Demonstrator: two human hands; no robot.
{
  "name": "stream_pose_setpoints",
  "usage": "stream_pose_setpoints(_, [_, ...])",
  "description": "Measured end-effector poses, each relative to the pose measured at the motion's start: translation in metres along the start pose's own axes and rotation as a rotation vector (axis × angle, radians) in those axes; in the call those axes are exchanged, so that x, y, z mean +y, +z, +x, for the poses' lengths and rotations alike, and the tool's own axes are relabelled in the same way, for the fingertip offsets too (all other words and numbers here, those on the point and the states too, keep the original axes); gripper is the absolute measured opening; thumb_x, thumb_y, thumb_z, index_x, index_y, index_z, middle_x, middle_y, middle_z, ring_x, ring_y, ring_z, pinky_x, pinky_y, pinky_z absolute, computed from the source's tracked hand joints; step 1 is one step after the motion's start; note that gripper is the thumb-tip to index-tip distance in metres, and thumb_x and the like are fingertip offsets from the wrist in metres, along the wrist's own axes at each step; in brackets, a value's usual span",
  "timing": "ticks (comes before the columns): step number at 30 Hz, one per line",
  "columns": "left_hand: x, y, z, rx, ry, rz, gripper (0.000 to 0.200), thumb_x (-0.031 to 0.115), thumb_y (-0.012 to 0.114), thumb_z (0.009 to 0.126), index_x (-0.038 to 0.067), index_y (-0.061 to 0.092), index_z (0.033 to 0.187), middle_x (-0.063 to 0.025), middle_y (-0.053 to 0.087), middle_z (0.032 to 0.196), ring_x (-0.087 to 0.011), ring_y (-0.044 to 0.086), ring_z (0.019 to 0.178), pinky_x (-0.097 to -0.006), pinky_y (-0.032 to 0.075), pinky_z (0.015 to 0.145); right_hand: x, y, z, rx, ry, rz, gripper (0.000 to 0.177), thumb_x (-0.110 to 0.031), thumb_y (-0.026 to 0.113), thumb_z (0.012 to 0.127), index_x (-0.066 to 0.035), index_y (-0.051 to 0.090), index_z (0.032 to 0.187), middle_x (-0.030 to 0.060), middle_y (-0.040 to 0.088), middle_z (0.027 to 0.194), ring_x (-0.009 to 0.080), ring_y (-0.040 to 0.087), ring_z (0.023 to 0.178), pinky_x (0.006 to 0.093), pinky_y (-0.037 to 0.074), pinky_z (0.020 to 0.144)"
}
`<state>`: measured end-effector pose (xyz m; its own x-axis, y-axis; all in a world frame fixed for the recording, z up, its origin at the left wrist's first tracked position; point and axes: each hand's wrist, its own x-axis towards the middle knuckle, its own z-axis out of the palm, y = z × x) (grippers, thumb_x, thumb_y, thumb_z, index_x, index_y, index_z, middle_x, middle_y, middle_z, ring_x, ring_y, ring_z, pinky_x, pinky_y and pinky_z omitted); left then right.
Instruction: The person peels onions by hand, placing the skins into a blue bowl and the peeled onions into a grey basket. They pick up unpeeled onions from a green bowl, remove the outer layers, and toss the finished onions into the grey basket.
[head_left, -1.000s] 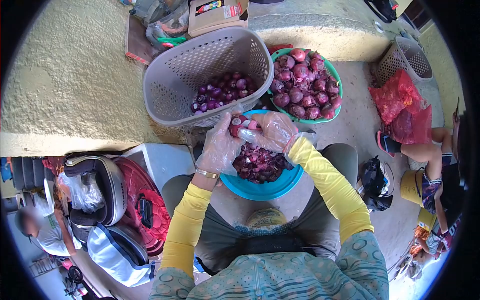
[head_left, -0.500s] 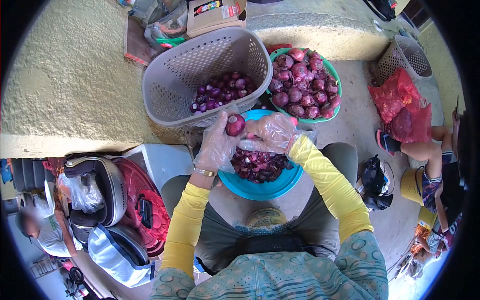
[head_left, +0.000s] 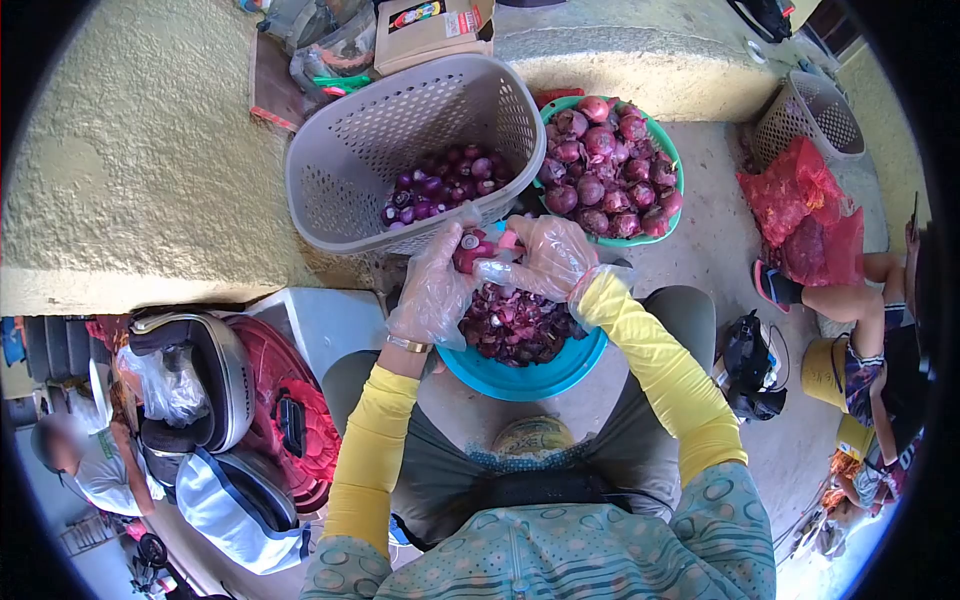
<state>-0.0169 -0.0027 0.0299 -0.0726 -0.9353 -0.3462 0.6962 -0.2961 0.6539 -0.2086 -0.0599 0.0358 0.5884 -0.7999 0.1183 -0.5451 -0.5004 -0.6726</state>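
A red onion (head_left: 468, 254) sits in the fingers of my left hand (head_left: 432, 288), which wears a clear plastic glove and is closed around it. My right hand (head_left: 552, 258), also gloved, is closed and meets the onion from the right. Something small and pink shows at its fingers, too hidden to name. Below both hands is a blue basin (head_left: 480, 375) with a heap of dark red onion skins (head_left: 520, 330). Beyond them, a grey perforated basket (head_left: 350, 130) holds peeled onions (head_left: 440, 185). A green basin (head_left: 680, 185) to its right is piled with unpeeled onions (head_left: 600, 165).
A red mesh sack (head_left: 800, 220) lies at right, near another grey basket (head_left: 810, 115) and a seated person's leg (head_left: 845, 300). A black bag (head_left: 750, 370) is on the floor. At left are a motorcycle seat (head_left: 190, 385) and another person (head_left: 105, 470). A cardboard box (head_left: 430, 35) stands behind.
My right hand has turned and shifted slightly up at the onion. The onion has rotated in my left hand, showing a pale cut end. More of the skins are visible below.
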Motion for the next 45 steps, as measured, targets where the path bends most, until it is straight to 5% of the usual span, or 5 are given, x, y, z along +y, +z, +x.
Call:
stream_pose_setpoints(15, [-0.008,0.0,0.0,-0.028,-0.007,-0.05,0.04,0.026,0.05,0.109,-0.004,0.054,0.134,-0.0187,0.058,0.127,-0.0282,0.061,0.117,-0.0469,0.052,0.106,0.007,0.009,-0.001,0.022,-0.038,0.051,0.062,-0.065,0.071,0.085,-0.003,0.064,0.082,0.0192,0.061,0.066,0.042,0.062,0.065,0.047,0.049,0.06])
stream_pose_setpoints(20, [-0.018,-0.012,0.006,-0.018,0.332,0.74,0.04,-0.002,0.067,0.094,0.0,0.054,0.133,-0.0105,0.067,0.118,-0.0178,0.065,0.106,-0.0324,0.053,0.094,0.007,0.011,-0.001,0.005,-0.011,0.087,0.061,-0.064,0.071,0.086,-0.003,0.064,0.083,0.0192,0.062,0.068,0.0421,0.062,0.065,0.0472,0.048,0.06])
stream_pose_setpoints(33, [-0.013,-0.003,0.0,0.039,0.258,0.768,0.036,0.02,0.055,0.107,-0.002,0.057,0.134,-0.0155,0.063,0.119,-0.0248,0.062,0.11,-0.0386,0.052,0.1,0.003,0.011,0.0,-0.024,0.009,0.115,0.055,-0.059,0.065,0.093,-0.004,0.064,0.084,0.0187,0.062,0.068,0.0411,0.062,0.066,0.0468,0.048,0.062])
stream_pose_setpoints(35, [-0.01,-0.003,0.002,-0.064,-0.032,-0.244,0.034,0.018,0.055,0.106,-0.002,0.058,0.134,-0.0148,0.063,0.116,-0.0247,0.062,0.109,-0.0381,0.051,0.101,0.003,0.01,0.0,-0.015,0.018,0.114,0.053,-0.057,0.063,0.095,-0.005,0.064,0.086,0.0184,0.062,0.068,0.0407,0.061,0.066,0.0465,0.048,0.062])
stream_pose_setpoints(45, [-0.011,-0.008,0.003,-0.079,-0.014,-0.124,0.038,0.019,0.054,0.107,-0.001,0.052,0.14,-0.0129,0.06,0.12,-0.0234,0.06,0.112,-0.0405,0.049,0.106,0.0,0.0,0.0,-0.104,0.004,0.087,0.05,-0.054,0.056,0.099,-0.006,0.069,0.089,0.0213,0.067,0.075,0.0431,0.067,0.074,0.0507,0.052,0.069])
